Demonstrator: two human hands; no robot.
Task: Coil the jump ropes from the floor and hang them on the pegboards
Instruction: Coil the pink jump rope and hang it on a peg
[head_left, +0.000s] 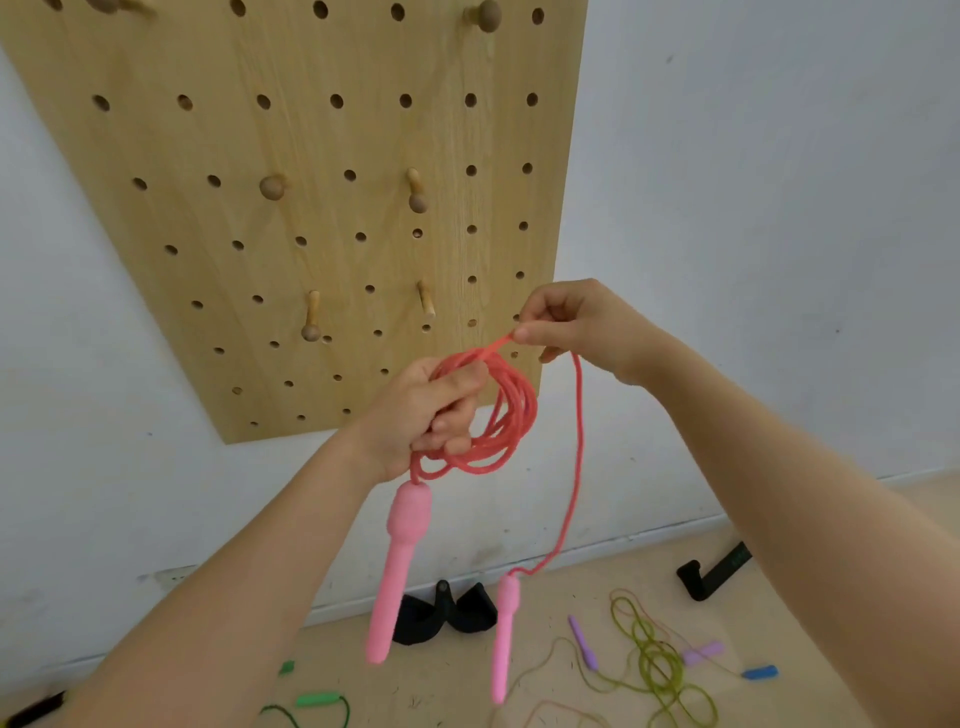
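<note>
A red jump rope (498, 415) is being held in mid-air in front of a wooden pegboard (311, 208), most of it gathered into a round coil. The coil is being gripped by the left hand (426, 415), whose fingers are curled round the bundled loops, and one pink handle (397, 566) is hanging straight down from below that hand. A strand leading up out of the coil is being pinched between thumb and fingertips of the right hand (571, 322), just to the right and slightly farther; from there the loose end is dropping to the second pink handle (505, 634), which is dangling near the floor (457, 675). The pegboard is being seen on the far white wall (753, 208), with several wooden pegs (416, 189) set into it, none carrying a rope. On the floor, an olive-green rope with purple handles (654, 660) is lying tangled at right, a blue handle (759, 672) beside it, and a rope with green handles (317, 701) at left. A black object (444, 613) is resting against the wall base.
</note>
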